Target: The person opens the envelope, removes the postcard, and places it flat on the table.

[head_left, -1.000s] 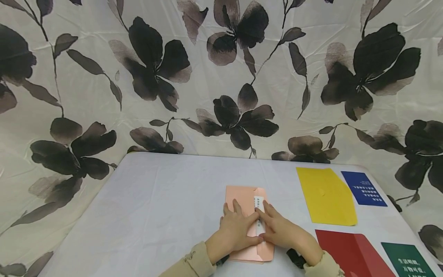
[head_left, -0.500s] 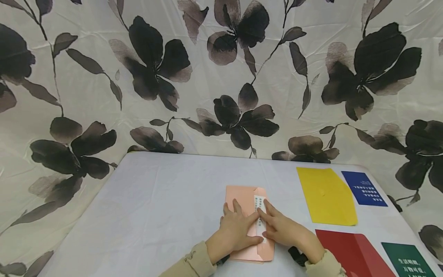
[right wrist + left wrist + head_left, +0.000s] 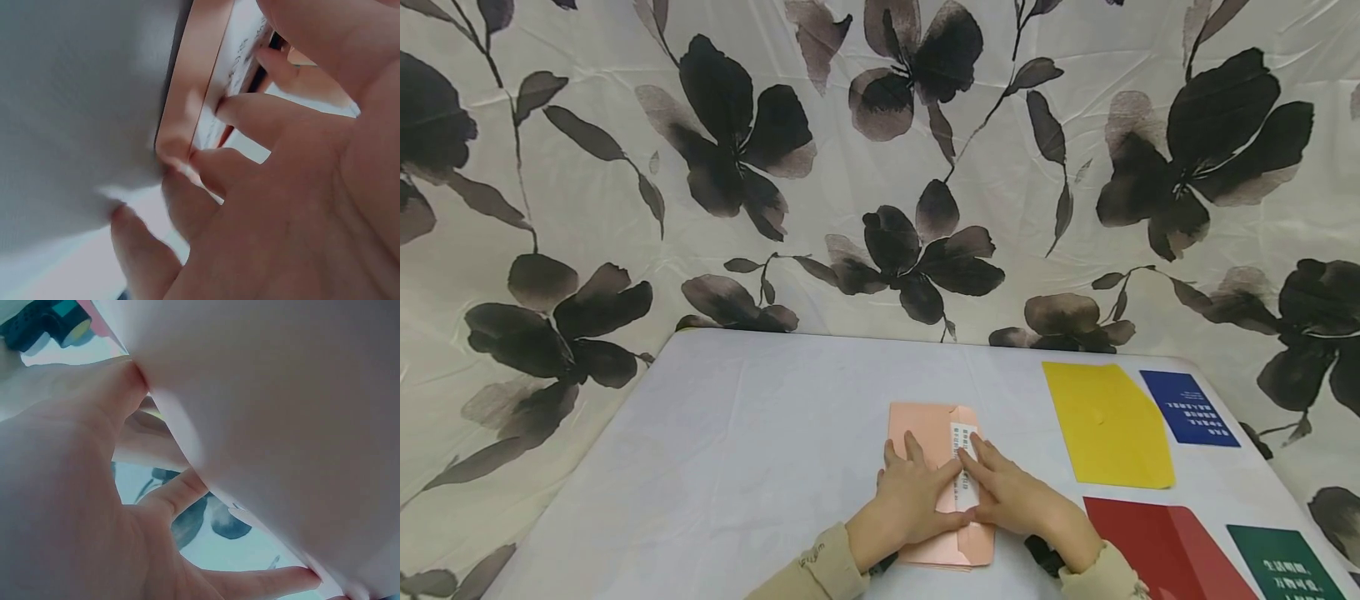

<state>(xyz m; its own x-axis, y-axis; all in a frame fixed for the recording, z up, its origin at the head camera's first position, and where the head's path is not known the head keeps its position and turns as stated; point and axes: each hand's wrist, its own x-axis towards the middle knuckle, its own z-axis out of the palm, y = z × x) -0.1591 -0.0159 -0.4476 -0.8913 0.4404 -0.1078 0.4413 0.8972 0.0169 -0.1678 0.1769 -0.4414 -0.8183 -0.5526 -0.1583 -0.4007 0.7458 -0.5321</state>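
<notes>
A pale pink envelope (image 3: 917,415) lies flat on the white table in the head view, its flap folded over along the right side. Along the flap edge runs a white paper strip (image 3: 967,497) with printed characters, like a sticker. My left hand (image 3: 908,498) rests on the envelope with its fingers spread, the thumb reaching toward the strip. From the right, my right hand (image 3: 1018,500) presses on the strip with extended fingertips. The right wrist view shows fingertips along the envelope's pink edge (image 3: 187,81). Part of the strip is hidden under the fingers.
To the right lie a yellow envelope (image 3: 1105,425), a blue card (image 3: 1187,408) with white print, a red envelope (image 3: 1157,546) and a green card (image 3: 1285,554). A floral cloth (image 3: 820,275) hangs behind the white table (image 3: 737,433).
My right hand has shifted slightly right, then its thumb has come back toward the left thumb. More of the printed strip shows at its top. My left hand and the envelope stay put.
</notes>
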